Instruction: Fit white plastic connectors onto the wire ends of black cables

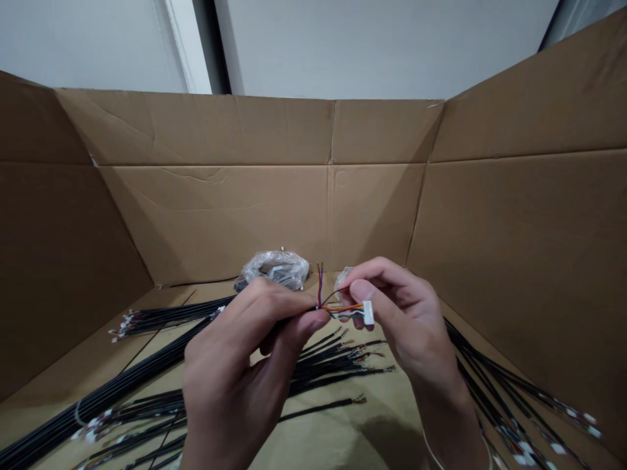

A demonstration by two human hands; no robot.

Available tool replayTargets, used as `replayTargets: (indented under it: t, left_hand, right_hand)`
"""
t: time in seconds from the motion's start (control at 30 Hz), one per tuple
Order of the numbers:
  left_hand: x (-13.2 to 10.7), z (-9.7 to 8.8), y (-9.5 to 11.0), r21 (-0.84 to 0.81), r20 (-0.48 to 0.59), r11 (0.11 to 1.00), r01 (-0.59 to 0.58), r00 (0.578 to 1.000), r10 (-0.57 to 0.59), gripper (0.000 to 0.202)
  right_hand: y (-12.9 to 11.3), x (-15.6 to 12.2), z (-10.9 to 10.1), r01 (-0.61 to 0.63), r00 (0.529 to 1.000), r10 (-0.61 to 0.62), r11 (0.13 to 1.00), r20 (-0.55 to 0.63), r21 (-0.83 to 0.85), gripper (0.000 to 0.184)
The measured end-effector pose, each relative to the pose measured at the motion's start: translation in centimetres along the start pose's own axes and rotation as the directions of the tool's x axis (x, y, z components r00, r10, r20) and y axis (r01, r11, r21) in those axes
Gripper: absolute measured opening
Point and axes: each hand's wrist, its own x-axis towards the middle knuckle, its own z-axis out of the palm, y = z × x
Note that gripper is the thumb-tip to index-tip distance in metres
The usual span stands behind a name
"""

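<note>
Between thumb and fingers, my left hand pinches a cable where its coloured wires fan out. My right hand is closed in a pinch on a thin dark wire of that same cable. A white connector sits at the end of the orange, white and green wires, just beside my right thumb. Two loose wires, red and blue, stick straight up from the left fingertips. Most of the cable's black sheath is hidden behind my left hand.
Cardboard walls enclose the work surface. Bundles of black cables lie at left, beneath my hands and at right, many with white connectors. A clear plastic bag rests by the back wall.
</note>
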Motion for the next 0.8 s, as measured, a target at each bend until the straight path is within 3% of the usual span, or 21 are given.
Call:
replayTargets:
  t: [0.1, 0.3, 0.4, 0.53, 0.8]
  left_hand:
    - [0.0, -0.2, -0.4, 0.052, 0.036, 0.993, -0.102, 0.994, 0.101, 0.013]
    - [-0.3, -0.2, -0.5, 0.107, 0.037, 0.984, -0.140, 0.990, 0.137, 0.013]
    - [-0.4, 0.0, -0.7, 0.134, 0.030, 0.979, -0.154, 0.988, 0.151, 0.014]
    - [-0.3, 0.2, -1.1, 0.103, 0.045, 0.975, -0.196, 0.980, 0.192, 0.013]
    - [-0.2, 0.4, -1.2, 0.039, 0.140, 0.992, -0.123, 0.983, 0.116, 0.013]
  right_hand:
    - [0.2, -0.1, -0.2, -0.065, 0.998, 0.063, 0.992, 0.025, 0.112, 0.009]
    - [0.1, -0.1, -0.6, -0.041, 0.998, 0.030, 0.974, 0.057, 0.221, 0.023]
    - [-0.1, -0.3, -0.8, -0.032, 0.997, 0.017, 0.977, 0.074, 0.209, 0.029]
    - [-0.3, -0.6, -0.7, -0.037, 0.997, 0.027, 0.988, 0.069, 0.149, 0.015]
    - [-0.5, -0.7, -0.5, 0.001, 0.999, -0.006, 0.994, 0.050, 0.106, 0.018]
